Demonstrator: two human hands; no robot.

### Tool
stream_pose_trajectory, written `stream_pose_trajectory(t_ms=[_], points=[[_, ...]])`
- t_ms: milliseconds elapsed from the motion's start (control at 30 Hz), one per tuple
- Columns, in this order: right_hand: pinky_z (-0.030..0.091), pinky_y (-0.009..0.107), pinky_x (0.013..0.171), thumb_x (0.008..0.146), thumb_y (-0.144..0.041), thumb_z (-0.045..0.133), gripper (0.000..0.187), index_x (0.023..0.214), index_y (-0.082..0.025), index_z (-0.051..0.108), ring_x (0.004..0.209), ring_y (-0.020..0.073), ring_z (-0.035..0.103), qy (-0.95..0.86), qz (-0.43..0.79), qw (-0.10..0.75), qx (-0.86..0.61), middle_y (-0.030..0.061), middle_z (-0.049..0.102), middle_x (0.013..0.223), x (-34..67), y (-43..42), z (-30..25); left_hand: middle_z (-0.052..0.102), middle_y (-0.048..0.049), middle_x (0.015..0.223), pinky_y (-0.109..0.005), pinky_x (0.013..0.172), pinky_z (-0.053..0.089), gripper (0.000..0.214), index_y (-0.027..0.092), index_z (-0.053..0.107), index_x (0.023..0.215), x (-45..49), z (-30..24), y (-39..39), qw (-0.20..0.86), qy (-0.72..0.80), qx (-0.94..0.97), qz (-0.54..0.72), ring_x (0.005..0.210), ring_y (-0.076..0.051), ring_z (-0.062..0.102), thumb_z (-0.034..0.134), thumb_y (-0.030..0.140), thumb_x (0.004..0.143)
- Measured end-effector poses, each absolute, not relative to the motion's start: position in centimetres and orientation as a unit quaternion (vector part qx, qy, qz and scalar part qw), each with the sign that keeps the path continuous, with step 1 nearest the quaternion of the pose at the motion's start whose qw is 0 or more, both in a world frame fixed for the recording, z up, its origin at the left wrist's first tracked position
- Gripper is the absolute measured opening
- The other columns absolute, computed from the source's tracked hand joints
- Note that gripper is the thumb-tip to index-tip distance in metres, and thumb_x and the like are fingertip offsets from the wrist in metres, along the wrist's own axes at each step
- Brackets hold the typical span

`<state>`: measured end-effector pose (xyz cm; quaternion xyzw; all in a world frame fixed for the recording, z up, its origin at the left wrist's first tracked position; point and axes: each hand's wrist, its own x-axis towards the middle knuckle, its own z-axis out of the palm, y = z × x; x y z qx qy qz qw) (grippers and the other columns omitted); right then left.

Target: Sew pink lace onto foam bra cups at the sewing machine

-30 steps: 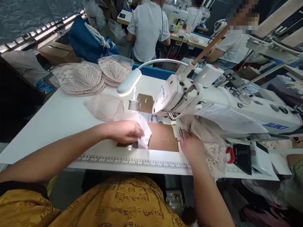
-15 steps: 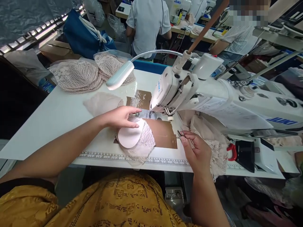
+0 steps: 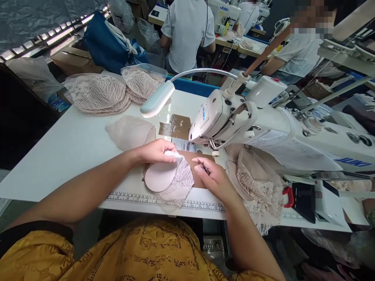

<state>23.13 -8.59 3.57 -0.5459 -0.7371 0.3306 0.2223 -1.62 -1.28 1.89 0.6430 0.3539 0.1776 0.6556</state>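
Left hand (image 3: 156,151) was pinched on the top edge of the lace cup (image 3: 159,177), pad side up, probably to keep it flat on the desk (image 3: 73,148). Right hand (image 3: 213,177), at 3 o'clock of it, was curled shut round small snips (image 3: 205,168), tips toward the cup. Sewing machine (image 3: 222,117) sat at 1 o'clock, and a pile of cups (image 3: 96,95) was parked at 11, guessing out of the way.

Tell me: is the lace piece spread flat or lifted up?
Spread: the lace piece lies flat on the table, left hand pinching its upper edge, right hand holding a small tool beside it.
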Motion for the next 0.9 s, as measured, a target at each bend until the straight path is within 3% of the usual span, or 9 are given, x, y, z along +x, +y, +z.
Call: stream_pose_trajectory(t_ms=[133,267,367,500,667,767,900], points=[[0.05,0.032,0.077,0.086,-0.035,0.058,0.027,0.107,-0.019,0.065,0.09,0.0203,0.063,-0.746,0.362,0.223,-0.512,0.0059,0.069,0.097,21.1,-6.5,3.9,0.058,0.0003,0.07,-0.019,0.054,0.039,0.029,0.011,0.065,0.079,-1.2,1.6,-1.5,0.677,0.331,0.629,0.194,0.062,-0.009,0.051,0.077,0.036,0.072],[0.047,0.029,0.073,0.087,-0.03,0.056,0.013,0.087,-0.02,0.065,0.078,0.0162,0.06,-0.746,0.376,0.254,-0.487,0.0012,0.067,0.084,20.3,-5.6,3.3,0.061,-0.0012,0.072,-0.02,0.057,0.041,0.028,0.01,0.069,0.083,-1.0,1.5,-1.7,0.682,0.316,0.63,0.195,0.065,-0.01,0.053,0.077,0.035,0.074],[0.047,0.029,0.074,0.092,-0.036,0.052,0.02,0.101,-0.021,0.062,0.081,0.016,0.061,-0.715,0.415,0.306,-0.472,0.0016,0.066,0.089,20.8,-5.7,2.4,0.065,-0.0031,0.076,-0.021,0.059,0.044,0.029,0.01,0.072,0.09,-1.0,1.7,-1.8,0.691,0.326,0.618,0.185,0.067,-0.011,0.056,0.076,0.035,0.076],[0.05,0.032,0.077,0.098,-0.046,0.041,0.039,0.122,-0.021,0.06,0.079,0.0163,0.063,-0.685,0.478,0.297,-0.463,0.0024,0.067,0.086,22.1,-5.8,1.3,0.07,-0.0046,0.081,-0.023,0.064,0.049,0.027,0.012,0.075,0.091,-1.0,2.0,-2.0,0.696,0.33,0.611,0.182,0.071,-0.014,0.062,0.074,0.036,0.079],[0.047,0.042,0.098,0.088,-0.043,0.06,0.036,0.117,-0.024,0.068,0.113,0.0246,0.061,-0.685,0.482,0.303,-0.456,0.0075,0.068,0.119,22.6,-5.7,1.2,0.075,-0.0092,0.093,-0.029,0.075,0.054,0.03,0.013,0.077,0.098,-0.8,1.7,-2.1,0.697,0.349,0.594,0.197,0.082,-0.018,0.068,0.075,0.036,0.079],[0.05,0.038,0.091,0.086,-0.039,0.064,0.033,0.115,-0.022,0.067,0.1,0.021,0.064,-0.676,0.5,0.297,-0.454,0.0063,0.07,0.109,22.4,-5.8,1.2,0.075,-0.0101,0.099,-0.03,0.079,0.055,0.031,0.014,0.077,0.1,-0.8,1.5,-2.1,0.695,0.353,0.595,0.199,0.086,-0.019,0.069,0.075,0.036,0.079],[0.051,0.031,0.076,0.086,-0.035,0.063,0.026,0.109,-0.021,0.064,0.082,0.0158,0.062,-0.679,0.506,0.282,-0.452,0.0025,0.067,0.092,22.0,-6.0,1.4,0.075,-0.0094,0.09,-0.029,0.074,0.055,0.028,0.013,0.078,0.093,-0.6,1.4,-2.0,0.689,0.352,0.602,0.196,0.08,-0.019,0.068,0.076,0.037,0.077]])
